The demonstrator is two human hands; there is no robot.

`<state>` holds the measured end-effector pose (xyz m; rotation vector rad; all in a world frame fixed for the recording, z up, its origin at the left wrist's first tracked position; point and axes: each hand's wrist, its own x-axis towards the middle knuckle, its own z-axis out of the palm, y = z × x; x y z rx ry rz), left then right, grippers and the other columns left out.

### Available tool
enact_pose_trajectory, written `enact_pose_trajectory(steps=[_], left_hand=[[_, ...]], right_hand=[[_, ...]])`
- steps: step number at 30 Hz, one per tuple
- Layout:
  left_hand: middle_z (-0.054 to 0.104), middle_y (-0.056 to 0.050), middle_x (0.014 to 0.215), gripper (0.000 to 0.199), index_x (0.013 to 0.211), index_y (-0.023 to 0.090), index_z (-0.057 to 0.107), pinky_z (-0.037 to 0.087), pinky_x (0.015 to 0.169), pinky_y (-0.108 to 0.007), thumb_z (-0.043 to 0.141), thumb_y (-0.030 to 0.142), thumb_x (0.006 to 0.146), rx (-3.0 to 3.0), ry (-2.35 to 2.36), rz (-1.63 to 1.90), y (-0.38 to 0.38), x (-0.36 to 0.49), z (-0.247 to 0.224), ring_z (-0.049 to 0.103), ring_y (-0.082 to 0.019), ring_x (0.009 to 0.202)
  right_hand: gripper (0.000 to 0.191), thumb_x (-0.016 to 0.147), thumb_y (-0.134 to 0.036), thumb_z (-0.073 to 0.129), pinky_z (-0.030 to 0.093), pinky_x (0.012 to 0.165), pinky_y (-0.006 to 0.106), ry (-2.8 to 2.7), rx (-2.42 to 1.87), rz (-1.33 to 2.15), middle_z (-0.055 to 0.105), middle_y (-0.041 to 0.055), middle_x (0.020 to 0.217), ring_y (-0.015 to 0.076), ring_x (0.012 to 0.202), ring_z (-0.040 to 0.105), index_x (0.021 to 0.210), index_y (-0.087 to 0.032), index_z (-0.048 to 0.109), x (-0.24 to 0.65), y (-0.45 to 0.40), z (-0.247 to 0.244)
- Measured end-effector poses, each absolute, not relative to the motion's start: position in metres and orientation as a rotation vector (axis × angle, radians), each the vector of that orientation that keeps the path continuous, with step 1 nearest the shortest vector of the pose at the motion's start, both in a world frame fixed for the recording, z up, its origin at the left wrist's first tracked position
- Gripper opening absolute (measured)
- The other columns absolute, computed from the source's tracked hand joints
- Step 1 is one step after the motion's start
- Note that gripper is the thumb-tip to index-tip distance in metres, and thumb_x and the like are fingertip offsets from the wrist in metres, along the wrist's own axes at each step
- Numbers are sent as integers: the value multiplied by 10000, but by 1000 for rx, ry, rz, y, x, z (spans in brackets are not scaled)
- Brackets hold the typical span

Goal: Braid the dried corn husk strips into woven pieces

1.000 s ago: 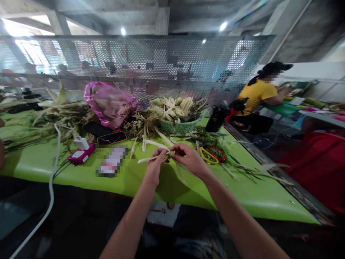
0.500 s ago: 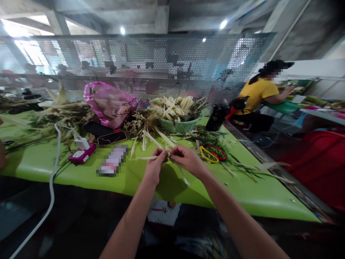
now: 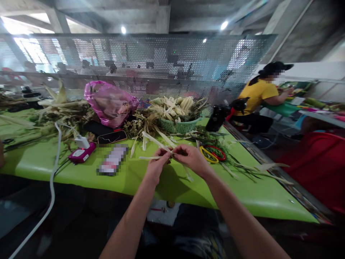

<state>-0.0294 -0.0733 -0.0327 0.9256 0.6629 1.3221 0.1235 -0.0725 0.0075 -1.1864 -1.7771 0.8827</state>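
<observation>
Above the green table (image 3: 242, 194), my left hand (image 3: 156, 166) and my right hand (image 3: 192, 158) meet, both pinching pale dried leaf strips (image 3: 155, 143). One strip points up and left, another sticks out left, and a third hangs down below my right hand. Beyond my hands stands a green basket (image 3: 179, 126) heaped with pale husks. Yellow-and-red scissors (image 3: 212, 154) lie just right of my right hand among green leaves.
A pink bag (image 3: 110, 102), a dark phone (image 3: 111, 137), a pink device (image 3: 81, 154) with white charger and cable (image 3: 52, 180), and husk piles (image 3: 59, 108) lie to the left. A black bottle (image 3: 217, 118) stands right. A person in yellow (image 3: 258, 97) sits beyond.
My hands have stayed together over the table, working the strips. The upward strip now rises more to the left, and the strip hanging below my right hand has shifted.
</observation>
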Motion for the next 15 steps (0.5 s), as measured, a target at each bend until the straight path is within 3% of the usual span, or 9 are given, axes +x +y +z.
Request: enact_pose_trajectory(steps=[15], left_hand=[[609, 9, 767, 216, 822, 172, 635, 384, 691, -221, 718, 319, 686, 915, 641, 1356, -76, -26, -30, 519, -92, 704]], right_hand=[[113, 782, -284, 578, 403, 632, 254, -1788, -1210, 754, 595, -3, 716, 141, 669, 516, 784, -173, 597, 116, -74, -2]])
